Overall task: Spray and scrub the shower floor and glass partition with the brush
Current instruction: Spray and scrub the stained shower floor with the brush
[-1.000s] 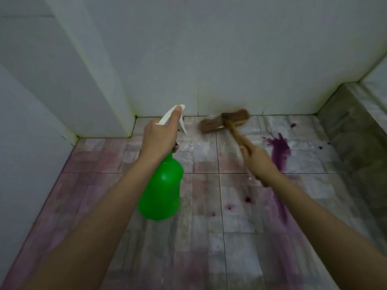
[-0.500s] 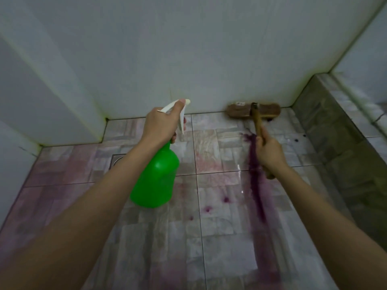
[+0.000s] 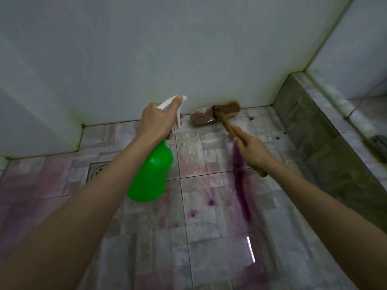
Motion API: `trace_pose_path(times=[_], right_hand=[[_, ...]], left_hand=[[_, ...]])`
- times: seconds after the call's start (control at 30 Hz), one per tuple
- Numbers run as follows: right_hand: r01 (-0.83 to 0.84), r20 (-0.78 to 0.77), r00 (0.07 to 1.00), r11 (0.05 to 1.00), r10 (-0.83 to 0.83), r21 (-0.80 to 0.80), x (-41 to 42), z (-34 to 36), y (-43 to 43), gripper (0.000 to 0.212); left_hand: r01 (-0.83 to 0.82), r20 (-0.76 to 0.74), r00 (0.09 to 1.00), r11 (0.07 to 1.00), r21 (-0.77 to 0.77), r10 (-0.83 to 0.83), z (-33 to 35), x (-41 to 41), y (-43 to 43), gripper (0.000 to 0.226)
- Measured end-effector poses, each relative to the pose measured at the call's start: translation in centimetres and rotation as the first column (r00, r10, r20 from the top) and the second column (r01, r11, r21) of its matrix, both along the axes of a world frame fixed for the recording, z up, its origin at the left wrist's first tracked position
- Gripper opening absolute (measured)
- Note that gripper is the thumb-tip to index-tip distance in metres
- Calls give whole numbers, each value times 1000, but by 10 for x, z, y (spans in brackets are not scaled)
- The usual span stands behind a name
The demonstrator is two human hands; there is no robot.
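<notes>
1. Slid left along the wall point(image 3: 188, 49) foot since before, our one brush point(image 3: 211, 117) rests on the shower floor point(image 3: 209, 237).
2. Our right grip point(image 3: 251, 151) curls round its handle point(image 3: 227, 124).
3. Our left grip point(image 3: 159, 120) holds the one green spray bottle point(image 3: 152, 176) above the floor; we cannot tell its contents.
4. One drain point(image 3: 98, 170), one long purple streak point(image 3: 240, 185).

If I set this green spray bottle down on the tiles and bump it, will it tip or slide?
It likely stands steady: the green spray bottle has a wide body under a narrow neck. It may slide if bumped, since the floor tiles look wet and glossy. Weight is unclear: the plastic is opaque.
</notes>
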State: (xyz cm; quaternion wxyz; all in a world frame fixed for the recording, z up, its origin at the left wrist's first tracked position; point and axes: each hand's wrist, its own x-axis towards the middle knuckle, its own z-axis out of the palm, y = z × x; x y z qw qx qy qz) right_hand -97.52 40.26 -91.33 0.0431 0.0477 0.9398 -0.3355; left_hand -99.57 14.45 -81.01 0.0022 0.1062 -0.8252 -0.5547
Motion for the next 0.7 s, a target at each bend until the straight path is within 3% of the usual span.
trace_pose_path(times=[0.1, 0.2, 0.23, 0.33, 0.4, 0.53, 0.7], right_hand=[[121, -12, 993, 993, -120, 7, 0, 4, 37, 44], [282, 22, 959, 958, -282, -46, -2, 11, 58, 46], [254, 22, 967, 966, -253, -53, -3, 10, 51, 46], [106, 81, 992, 990, -99, -93, 1, 10, 32, 43], [124, 79, 990, 988, -117, -89, 2, 11, 43, 42], [310, 61, 950, 942, -305, -128, 0, 10, 55, 46], [131, 114, 987, 980, -114, -152, 1, 11, 32, 43]], left_hand=[[17, -28, 1000, 996, 83, -14, 5, 1, 0, 74], [24, -47, 999, 978, 209, -15, 13, 1, -2, 47], [30, -54, 998, 973, 227, -18, 15, 0, -2, 37], [28, -75, 997, 979, 202, -13, 18, 4, 3, 35], [34, -92, 996, 983, 183, -18, 18, 7, 5, 35], [47, -88, 996, 967, 251, -25, 24, 13, -3, 32], [13, -68, 998, 972, 233, 3, 23, 19, -9, 32]])
